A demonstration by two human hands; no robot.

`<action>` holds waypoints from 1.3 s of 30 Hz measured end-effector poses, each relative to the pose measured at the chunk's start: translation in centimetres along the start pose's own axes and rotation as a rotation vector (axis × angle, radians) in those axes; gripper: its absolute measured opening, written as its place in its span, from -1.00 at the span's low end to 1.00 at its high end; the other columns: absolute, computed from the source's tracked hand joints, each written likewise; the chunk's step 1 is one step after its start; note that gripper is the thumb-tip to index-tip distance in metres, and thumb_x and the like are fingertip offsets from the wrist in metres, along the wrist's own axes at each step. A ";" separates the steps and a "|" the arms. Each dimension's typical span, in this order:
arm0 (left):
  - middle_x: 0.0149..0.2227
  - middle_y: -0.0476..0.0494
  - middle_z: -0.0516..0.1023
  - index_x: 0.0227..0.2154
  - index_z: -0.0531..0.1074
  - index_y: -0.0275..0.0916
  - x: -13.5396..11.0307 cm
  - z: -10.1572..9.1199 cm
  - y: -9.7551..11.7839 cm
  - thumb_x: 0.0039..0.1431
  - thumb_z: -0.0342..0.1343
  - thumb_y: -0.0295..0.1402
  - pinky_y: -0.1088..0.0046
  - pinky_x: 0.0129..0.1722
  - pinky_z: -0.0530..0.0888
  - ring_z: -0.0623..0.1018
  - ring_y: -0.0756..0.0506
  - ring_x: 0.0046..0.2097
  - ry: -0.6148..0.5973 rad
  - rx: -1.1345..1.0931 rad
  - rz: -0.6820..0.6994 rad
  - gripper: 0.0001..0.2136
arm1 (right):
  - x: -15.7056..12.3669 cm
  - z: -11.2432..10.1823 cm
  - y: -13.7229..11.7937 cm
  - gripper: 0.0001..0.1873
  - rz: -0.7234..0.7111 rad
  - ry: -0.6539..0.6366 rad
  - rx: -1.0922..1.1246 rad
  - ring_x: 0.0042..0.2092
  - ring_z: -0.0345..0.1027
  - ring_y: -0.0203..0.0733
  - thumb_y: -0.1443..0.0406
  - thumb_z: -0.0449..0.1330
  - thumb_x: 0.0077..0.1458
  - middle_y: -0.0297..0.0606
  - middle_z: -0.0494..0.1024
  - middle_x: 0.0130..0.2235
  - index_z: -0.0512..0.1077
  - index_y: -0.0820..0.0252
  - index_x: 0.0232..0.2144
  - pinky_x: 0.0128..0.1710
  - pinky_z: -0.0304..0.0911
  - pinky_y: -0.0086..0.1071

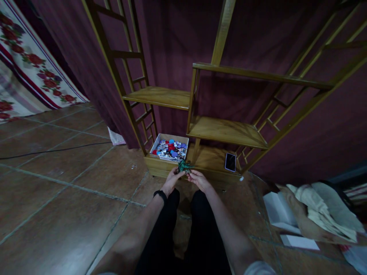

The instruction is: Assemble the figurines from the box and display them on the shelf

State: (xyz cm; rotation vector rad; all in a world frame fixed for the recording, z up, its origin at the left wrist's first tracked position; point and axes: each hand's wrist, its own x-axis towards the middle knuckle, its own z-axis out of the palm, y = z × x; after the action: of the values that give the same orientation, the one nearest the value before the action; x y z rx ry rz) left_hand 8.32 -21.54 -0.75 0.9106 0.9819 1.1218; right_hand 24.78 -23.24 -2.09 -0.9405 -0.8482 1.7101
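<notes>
Between both hands is a small, dark green, shiny bundle, too small and dim for me to tell its kind. My left hand pinches it from the left, with a black band on that wrist. From the right, the fingertips of my right hand close on its lower edge. Just beyond the hands, a shallow white box stands on the low left shelf. Many small colourful pieces fill it, in red, blue, purple and white.
The wooden shelf unit stands before a dark maroon curtain. A phone lies on its bottom right board. On the floor at right are a white open box and pale cloth. A black cable crosses the tiles at left.
</notes>
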 end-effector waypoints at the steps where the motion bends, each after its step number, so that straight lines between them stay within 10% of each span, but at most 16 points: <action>1: -0.33 -0.15 0.53 -0.26 0.44 -0.26 0.0 -0.2 0.0 -0.21 0.27 -0.25 0.46 -0.33 0.31 0.47 -0.05 -0.33 -0.019 -0.014 -0.021 -0.62 | 0.0 -0.1 0.0 -0.69 -0.001 0.011 0.010 -0.33 0.33 -0.33 0.25 0.28 -0.15 -0.23 0.50 -0.28 0.45 0.20 -0.27 -0.20 0.27 -0.34; 29: -0.31 -0.11 0.51 -0.28 0.45 -0.22 -0.8 -0.6 0.9 -0.14 0.26 -0.29 0.46 -0.30 0.40 0.49 0.00 -0.34 -0.180 -0.165 -0.182 -0.70 | 0.5 -0.6 0.5 -0.61 -0.016 0.087 -0.131 -0.07 0.32 -0.17 0.18 0.30 -0.21 -0.24 0.47 -0.10 0.44 0.12 -0.24 -0.06 0.18 -0.24; 39: -0.25 -0.18 0.54 -0.25 0.48 -0.24 -1.0 -0.6 0.8 -0.14 0.26 -0.30 0.42 -0.22 0.37 0.51 -0.05 -0.25 -0.198 -0.170 -0.218 -0.69 | 1.5 0.2 1.5 -0.62 -0.052 0.146 -0.065 -0.21 0.41 -0.13 0.19 0.36 -0.34 -0.25 0.54 -0.31 0.45 0.19 -0.37 -0.10 0.26 -0.16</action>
State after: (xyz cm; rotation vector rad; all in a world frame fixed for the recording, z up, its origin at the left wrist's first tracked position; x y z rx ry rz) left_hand 7.38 -22.34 0.04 0.7421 0.7903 0.8970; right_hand 23.60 -22.29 -3.58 -1.0647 -0.8288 1.5574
